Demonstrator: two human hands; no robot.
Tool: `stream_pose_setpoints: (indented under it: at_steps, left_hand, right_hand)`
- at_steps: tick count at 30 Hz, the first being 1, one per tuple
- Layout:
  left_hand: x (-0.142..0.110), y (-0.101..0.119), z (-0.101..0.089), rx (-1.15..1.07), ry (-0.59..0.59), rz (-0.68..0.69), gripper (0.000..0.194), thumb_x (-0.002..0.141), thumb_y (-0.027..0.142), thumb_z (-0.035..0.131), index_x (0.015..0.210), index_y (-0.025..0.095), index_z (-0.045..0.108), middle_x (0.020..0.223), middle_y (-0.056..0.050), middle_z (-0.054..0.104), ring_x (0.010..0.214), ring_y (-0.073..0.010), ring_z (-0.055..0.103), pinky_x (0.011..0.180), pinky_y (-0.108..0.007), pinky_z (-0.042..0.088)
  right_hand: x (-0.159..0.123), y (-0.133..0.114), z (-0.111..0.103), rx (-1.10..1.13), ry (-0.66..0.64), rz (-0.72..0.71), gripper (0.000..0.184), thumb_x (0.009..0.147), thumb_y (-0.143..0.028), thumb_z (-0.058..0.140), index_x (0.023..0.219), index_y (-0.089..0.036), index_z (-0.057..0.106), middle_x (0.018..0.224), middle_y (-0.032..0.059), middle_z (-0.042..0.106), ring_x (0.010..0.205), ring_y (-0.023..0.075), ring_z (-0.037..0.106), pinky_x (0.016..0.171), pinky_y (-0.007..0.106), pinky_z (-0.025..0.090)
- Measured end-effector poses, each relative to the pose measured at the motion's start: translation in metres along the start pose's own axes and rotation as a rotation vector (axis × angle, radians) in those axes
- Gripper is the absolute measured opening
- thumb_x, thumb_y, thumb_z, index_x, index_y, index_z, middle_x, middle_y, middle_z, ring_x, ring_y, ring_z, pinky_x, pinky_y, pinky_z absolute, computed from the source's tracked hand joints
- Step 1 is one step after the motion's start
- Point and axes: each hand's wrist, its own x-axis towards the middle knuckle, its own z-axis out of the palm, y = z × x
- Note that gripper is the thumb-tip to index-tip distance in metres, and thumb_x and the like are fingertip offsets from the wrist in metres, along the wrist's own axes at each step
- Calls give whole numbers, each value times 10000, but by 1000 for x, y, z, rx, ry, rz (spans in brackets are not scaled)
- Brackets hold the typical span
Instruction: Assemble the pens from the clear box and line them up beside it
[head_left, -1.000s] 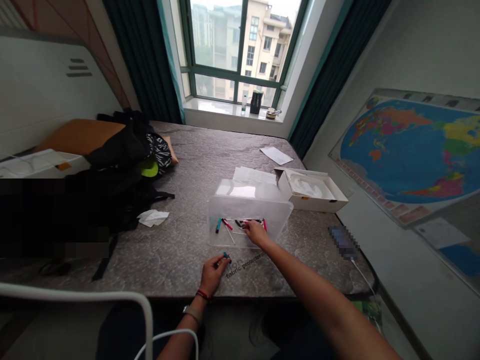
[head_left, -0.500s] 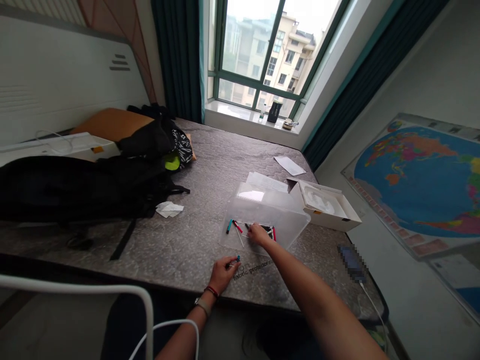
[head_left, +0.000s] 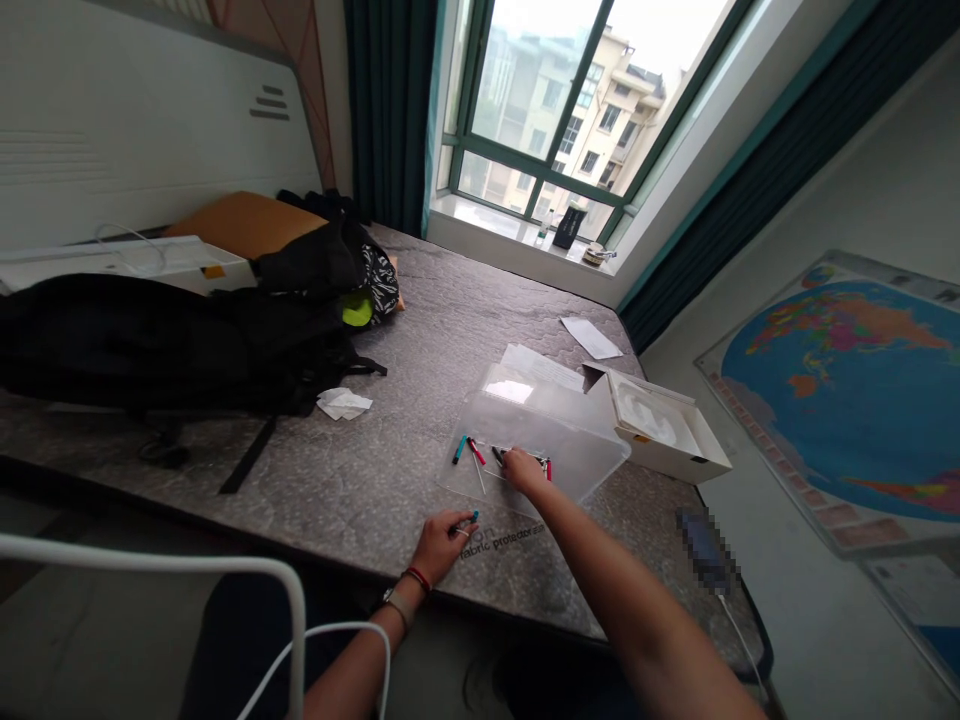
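My left hand (head_left: 439,543) rests near the front edge of the mattress, its fingers closed around a small marker (head_left: 475,516) with a teal end. My right hand (head_left: 521,470) reaches over a translucent plastic container (head_left: 581,440), fingers bent down among several pens. What its fingertips hold, if anything, is hidden. A black pen (head_left: 497,456) lies just left of those fingertips. Farther left in the container are a teal marker (head_left: 459,450), a red-and-black marker (head_left: 476,452) and a thin white stick (head_left: 478,474). A red pen (head_left: 548,469) shows right of the hand.
An open white box (head_left: 660,425) stands right of the container, with paper sheets (head_left: 544,367) behind. A phone (head_left: 706,548) with a cable lies at the right edge. Crumpled tissue (head_left: 344,403) and a black bag (head_left: 187,345) lie left. A white tube frame (head_left: 150,555) crosses the lower left.
The view has shifted slightly. My right hand stays over the pens, with small finger movement; my left hand keeps hold of the marker.
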Motion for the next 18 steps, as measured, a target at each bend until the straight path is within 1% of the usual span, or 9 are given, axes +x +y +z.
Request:
stream_pose_setpoints:
  at_steps: [3, 7, 10, 12, 14, 15, 16, 17, 18]
  left_hand:
    - [0, 1, 0, 0, 2, -1, 323, 826, 443, 643, 983, 188, 766, 786, -60, 705, 656, -151, 606, 653, -264, 468]
    - [0, 2, -1, -23, 9, -7, 328, 820, 447, 646, 983, 189, 766, 766, -56, 700, 639, -147, 594, 635, -260, 463]
    - [0, 2, -1, -31, 15, -6, 320, 814, 443, 650, 975, 193, 769, 778, -62, 706, 655, -155, 604, 648, -268, 471]
    - [0, 1, -1, -33, 17, -10, 323, 811, 443, 650, 978, 193, 769, 784, -66, 710, 666, -161, 611, 664, -276, 480]
    - [0, 0, 0, -33, 15, -18, 326, 813, 441, 646, 981, 191, 768, 786, -68, 711, 671, -164, 614, 672, -279, 485]
    - [0, 0, 0, -34, 13, -21, 325, 814, 440, 644, 982, 191, 768, 787, -68, 712, 671, -164, 615, 669, -278, 484]
    - [0, 0, 0, -34, 11, -20, 323, 816, 438, 642, 982, 191, 768, 791, -69, 713, 671, -164, 615, 665, -276, 482]
    - [0, 1, 0, -35, 11, -18, 319, 818, 435, 642, 983, 192, 767, 798, -69, 715, 672, -164, 615, 662, -275, 480]
    - [0, 1, 0, -32, 11, -13, 314, 818, 430, 643, 984, 194, 767, 807, -69, 716, 674, -163, 615, 662, -274, 478]
  right_hand:
    - [1, 0, 2, -19, -25, -52, 271, 874, -84, 481, 1031, -119, 699, 1146, 200, 643, 995, 254, 649, 847, 304, 453]
    - [-4, 1, 1, -33, -30, -126, 287, 880, -59, 458, 1078, -120, 657, 1196, 198, 608, 1065, 243, 619, 893, 293, 432]
    - [-8, 1, 0, 28, 32, -125, 257, 896, -69, 435, 1059, -128, 624, 1162, 174, 617, 1065, 219, 605, 902, 284, 417]
    - [-12, 0, 1, 211, 146, -55, 201, 922, -135, 426, 1018, -143, 602, 1077, 135, 644, 983, 198, 618, 856, 282, 433]
    - [-20, -3, 4, 511, 250, 15, 187, 939, -246, 421, 975, -159, 583, 941, 81, 664, 829, 176, 628, 751, 273, 463]
    - [-27, -6, 6, 671, 267, 29, 204, 935, -305, 430, 957, -165, 577, 866, 54, 662, 742, 165, 621, 686, 265, 470]
    - [-36, -9, 9, 817, 258, 24, 228, 921, -357, 450, 941, -170, 577, 798, 30, 652, 660, 156, 607, 621, 257, 468]
    - [-46, -12, 12, 930, 226, 5, 250, 899, -400, 482, 927, -174, 584, 743, 10, 638, 594, 148, 590, 567, 250, 461]
    - [-57, -17, 14, 998, 187, -21, 262, 874, -425, 522, 917, -178, 597, 702, -4, 627, 559, 145, 583, 541, 248, 458]
